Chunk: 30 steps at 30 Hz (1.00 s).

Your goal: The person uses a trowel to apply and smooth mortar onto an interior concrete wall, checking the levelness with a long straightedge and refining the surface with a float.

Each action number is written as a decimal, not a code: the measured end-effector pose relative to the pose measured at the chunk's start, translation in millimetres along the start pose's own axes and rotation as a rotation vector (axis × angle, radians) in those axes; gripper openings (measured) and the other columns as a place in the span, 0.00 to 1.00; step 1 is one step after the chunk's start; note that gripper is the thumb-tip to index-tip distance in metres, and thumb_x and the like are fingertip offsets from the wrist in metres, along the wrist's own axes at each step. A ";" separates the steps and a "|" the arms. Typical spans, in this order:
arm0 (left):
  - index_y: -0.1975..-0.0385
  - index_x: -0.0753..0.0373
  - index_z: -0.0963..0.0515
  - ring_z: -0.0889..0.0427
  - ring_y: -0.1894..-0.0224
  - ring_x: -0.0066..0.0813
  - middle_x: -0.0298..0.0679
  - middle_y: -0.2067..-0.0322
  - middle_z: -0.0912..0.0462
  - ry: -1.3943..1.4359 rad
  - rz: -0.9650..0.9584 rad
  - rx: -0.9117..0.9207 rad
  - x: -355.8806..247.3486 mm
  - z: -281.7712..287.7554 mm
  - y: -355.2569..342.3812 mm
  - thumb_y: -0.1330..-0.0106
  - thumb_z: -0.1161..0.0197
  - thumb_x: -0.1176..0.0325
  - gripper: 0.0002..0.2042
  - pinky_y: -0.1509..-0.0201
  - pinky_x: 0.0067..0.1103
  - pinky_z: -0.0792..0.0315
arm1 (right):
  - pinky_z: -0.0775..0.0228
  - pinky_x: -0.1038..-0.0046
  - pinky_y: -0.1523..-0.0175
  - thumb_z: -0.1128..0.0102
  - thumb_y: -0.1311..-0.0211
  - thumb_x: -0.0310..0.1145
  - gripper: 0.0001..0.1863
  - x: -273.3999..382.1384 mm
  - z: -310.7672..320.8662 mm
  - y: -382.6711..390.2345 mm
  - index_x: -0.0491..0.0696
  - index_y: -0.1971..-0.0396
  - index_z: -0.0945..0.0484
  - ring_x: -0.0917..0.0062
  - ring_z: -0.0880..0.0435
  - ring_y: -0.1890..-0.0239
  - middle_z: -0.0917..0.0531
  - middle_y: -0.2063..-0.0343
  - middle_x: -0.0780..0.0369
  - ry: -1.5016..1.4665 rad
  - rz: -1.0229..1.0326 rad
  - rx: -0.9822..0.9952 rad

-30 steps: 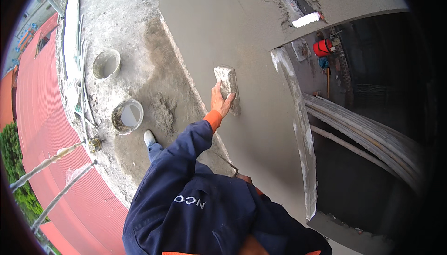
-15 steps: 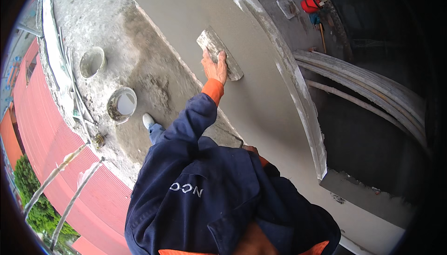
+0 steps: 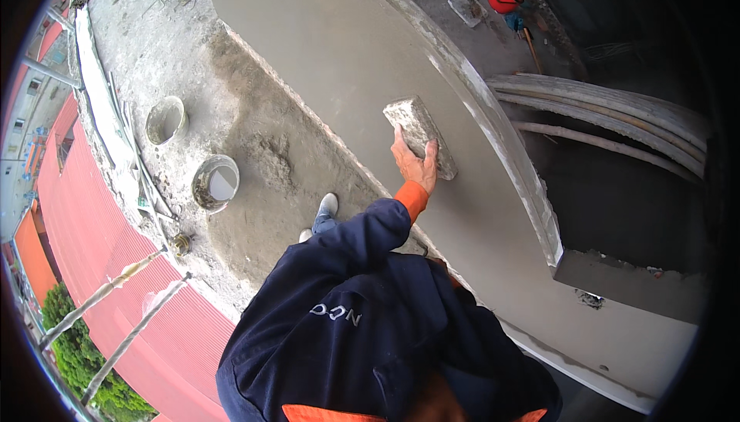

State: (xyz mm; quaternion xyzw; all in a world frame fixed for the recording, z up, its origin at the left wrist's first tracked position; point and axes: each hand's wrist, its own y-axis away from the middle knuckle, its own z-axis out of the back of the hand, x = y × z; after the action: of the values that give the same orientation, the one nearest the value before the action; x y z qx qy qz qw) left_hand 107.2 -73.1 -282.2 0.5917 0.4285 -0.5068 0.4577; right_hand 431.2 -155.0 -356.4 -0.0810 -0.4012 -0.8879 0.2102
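Gripping a float [image 3: 417,123] on grey plaster [image 3: 331,52] is the left hand [image 3: 415,163] — right hand [image 3: 440,263] mostly hidden, hold unclear.

— What are we wearing?
— We're wearing a navy jacket [image 3: 324,275] with an orange cuff [image 3: 412,199], orange edging [image 3: 327,413] and white lettering [image 3: 338,312].
— And below, we're showing blue trousers [image 3: 324,224] and pale shoes [image 3: 329,205].

This is a building site, up high and open to the air. The wall [image 3: 362,75] is bare and grey. Two mucky buckets [image 3: 202,191] stand on a rough, dirty floor [image 3: 181,60]. Through a big gap in the wall, you can see long poles [image 3: 609,102]. Past the floor's edge are a red roof [image 3: 139,299] and green trees [image 3: 100,368].
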 end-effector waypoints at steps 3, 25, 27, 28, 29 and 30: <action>0.32 0.63 0.50 0.38 0.40 0.52 0.55 0.44 0.38 0.020 -0.019 -0.114 -29.6 0.3 -46.6 0.41 0.37 0.53 0.41 0.35 0.38 0.45 | 0.27 0.61 0.58 0.37 0.52 0.52 0.23 -25.0 -18.9 17.3 0.48 0.66 0.19 0.54 0.17 0.63 0.17 0.71 0.49 -0.005 -0.036 -0.025; 0.56 0.65 0.24 0.24 0.64 0.40 0.46 0.62 0.22 -0.037 0.735 0.095 41.4 296.8 -33.2 0.55 0.33 0.56 0.27 0.62 0.38 0.32 | 0.27 0.66 0.53 0.28 0.56 0.33 0.20 155.3 191.0 128.6 0.45 0.60 0.19 0.57 0.18 0.59 0.17 0.62 0.53 -0.035 0.877 -0.827; 0.55 0.65 0.25 0.25 0.62 0.40 0.45 0.61 0.23 0.053 0.673 0.191 39.5 314.3 -40.8 0.54 0.34 0.55 0.27 0.57 0.36 0.32 | 0.26 0.59 0.55 0.34 0.50 0.37 0.18 187.2 233.8 142.4 0.45 0.59 0.20 0.53 0.19 0.62 0.18 0.63 0.53 0.103 0.731 -0.800; 0.55 0.64 0.26 0.25 0.61 0.40 0.44 0.61 0.24 0.099 0.643 0.252 38.8 315.6 -43.7 0.54 0.35 0.55 0.27 0.55 0.36 0.33 | 0.27 0.59 0.56 0.36 0.48 0.36 0.16 189.2 249.8 126.0 0.44 0.62 0.20 0.53 0.20 0.61 0.18 0.62 0.53 0.250 0.752 -0.944; 0.54 0.64 0.27 0.25 0.59 0.40 0.44 0.60 0.24 0.141 0.632 0.257 28.3 313.8 -42.0 0.53 0.35 0.55 0.27 0.53 0.35 0.33 | 0.27 0.58 0.55 0.37 0.48 0.36 0.13 209.8 268.9 131.0 0.43 0.66 0.20 0.54 0.19 0.60 0.18 0.63 0.52 0.283 0.692 -0.962; 0.53 0.63 0.27 0.26 0.58 0.40 0.43 0.59 0.25 0.192 0.623 0.280 7.4 302.0 -36.2 0.53 0.35 0.55 0.27 0.51 0.35 0.34 | 0.28 0.57 0.54 0.35 0.48 0.38 0.14 218.9 285.2 121.5 0.42 0.69 0.19 0.55 0.19 0.60 0.18 0.65 0.52 0.378 0.637 -0.982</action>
State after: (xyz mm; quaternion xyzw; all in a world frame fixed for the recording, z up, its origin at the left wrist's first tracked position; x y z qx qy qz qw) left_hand 10.3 -359.8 -313.8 0.7958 0.1950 -0.3389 0.4624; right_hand 280.6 -81.3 -15.9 -0.1254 0.1428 -0.8616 0.4707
